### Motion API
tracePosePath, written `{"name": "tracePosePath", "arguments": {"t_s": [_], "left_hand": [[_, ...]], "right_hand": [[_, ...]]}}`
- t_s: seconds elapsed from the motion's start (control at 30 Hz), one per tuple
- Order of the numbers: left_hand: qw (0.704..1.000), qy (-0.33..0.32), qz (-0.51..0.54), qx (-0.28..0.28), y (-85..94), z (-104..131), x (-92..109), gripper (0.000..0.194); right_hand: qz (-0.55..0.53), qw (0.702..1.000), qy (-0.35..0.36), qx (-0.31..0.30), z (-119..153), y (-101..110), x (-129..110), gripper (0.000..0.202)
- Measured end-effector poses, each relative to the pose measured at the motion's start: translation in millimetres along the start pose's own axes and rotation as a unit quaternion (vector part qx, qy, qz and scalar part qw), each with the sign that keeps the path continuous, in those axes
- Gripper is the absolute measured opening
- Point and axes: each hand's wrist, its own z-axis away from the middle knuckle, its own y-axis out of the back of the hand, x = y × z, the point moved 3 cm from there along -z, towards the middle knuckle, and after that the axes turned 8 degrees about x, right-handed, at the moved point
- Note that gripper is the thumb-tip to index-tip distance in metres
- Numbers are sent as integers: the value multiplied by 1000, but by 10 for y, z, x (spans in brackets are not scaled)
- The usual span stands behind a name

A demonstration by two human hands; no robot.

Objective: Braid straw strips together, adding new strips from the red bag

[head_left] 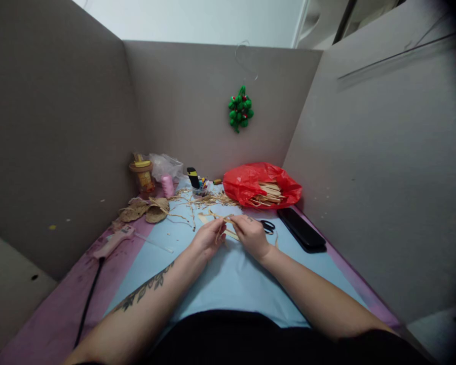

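Both hands meet over the light blue cloth (228, 281), fingers pinched close together. Between them runs a thin tan strand of dried plant fibre (227, 219), held by my left hand (210, 237) and my right hand (250, 234). A loose end hangs below the left fingers. Under the hands lies a flat pale strip (231, 234), partly covered by them. Black-handled scissors (268, 226) rest just right of my right hand, blades hidden behind it. Scattered fibre strands (192, 215) lie beyond my left hand.
A red plastic bag (243, 185) of dried strips stands at the back right, near a black case (302, 230). Leftward are a glue gun (116, 241) with a cord, woven pieces (157, 210), pink thread (167, 186) and a lidded cup (142, 177). Grey panels (190, 101) enclose three sides.
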Motion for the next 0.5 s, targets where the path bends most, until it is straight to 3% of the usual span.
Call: {"name": "tracePosePath", "arguments": {"t_s": [0.1, 0.23, 0.37, 0.5], "left_hand": [[987, -123, -98, -8, 40, -26, 87, 28], [926, -289, -242, 3, 81, -16, 225, 30], [870, -367, -328, 17, 58, 63, 289, 28], [837, -407, -367, 4, 9, 126, 259, 24]], "right_hand": [[-57, 993, -87, 57, -58, 98, 97, 20], [-146, 963, -200, 109, -132, 249, 66, 15], [-246, 926, -282, 43, -140, 231, -120, 17], [-303, 886, -352, 4, -83, 107, -194, 20]]}}
